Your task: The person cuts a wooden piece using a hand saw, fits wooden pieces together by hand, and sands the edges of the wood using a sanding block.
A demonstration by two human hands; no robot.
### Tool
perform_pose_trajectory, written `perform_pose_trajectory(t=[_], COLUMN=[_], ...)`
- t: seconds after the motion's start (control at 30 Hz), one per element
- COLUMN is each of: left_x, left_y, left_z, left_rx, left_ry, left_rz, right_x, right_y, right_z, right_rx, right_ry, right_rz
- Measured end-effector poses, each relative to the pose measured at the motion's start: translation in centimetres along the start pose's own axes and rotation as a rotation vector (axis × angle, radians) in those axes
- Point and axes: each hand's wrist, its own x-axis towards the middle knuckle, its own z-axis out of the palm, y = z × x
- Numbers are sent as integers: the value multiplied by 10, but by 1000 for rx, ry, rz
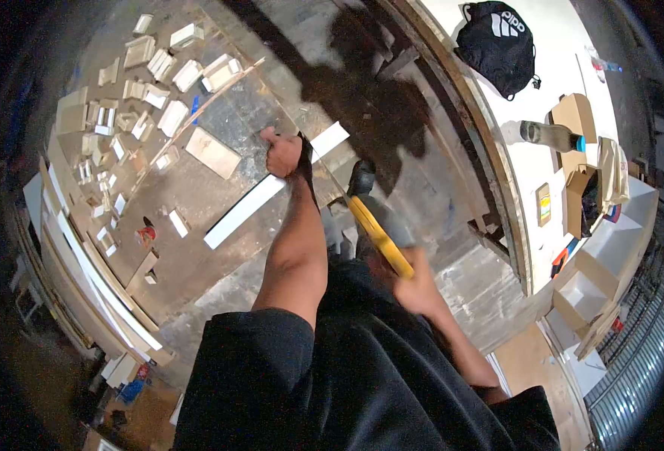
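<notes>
A long white strip of board [245, 211] lies slantwise below me, its far end showing beyond the saw. My left hand [283, 156] is closed on this strip, thumb sticking out, fingers partly hidden. My right hand [416, 287], blurred by motion, grips a hand saw [381, 237] by the end of its long yellow handle. The thin saw blade runs up from the handle and crosses the strip just right of my left hand. Whether the teeth have cut into the board I cannot tell. My foot in a dark shoe [361, 177] is close to the strip.
Several small wooden box-like pieces [172, 119] are spread over the floor at left, near a flat wooden panel [213, 152]. Long boards [95, 263] lie at the far left. A white table [523, 150] at right bears a black bag [497, 49], a bottle [550, 136] and cardboard boxes [574, 124].
</notes>
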Motion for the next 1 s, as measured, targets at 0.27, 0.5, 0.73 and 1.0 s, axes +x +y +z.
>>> perform_pose_trajectory(t=[0.27, 0.5, 0.73, 1.0], left_x=[1, -5, 0, 0], left_y=[8, 10, 10, 3], left_z=[-9, -1, 5, 16], left_rx=[17, 62, 12, -18], left_ry=[-66, -55, -31, -35], left_rz=[-47, -86, -114, -69], right_x=[-4, 14, 28, 44], right_y=[1, 6, -22, -4], right_z=[-1, 2, -6, 6], right_rx=[34, -58, -2, 55], right_ry=[10, 177, 157, 217], right_rz=[-36, 18, 142, 177])
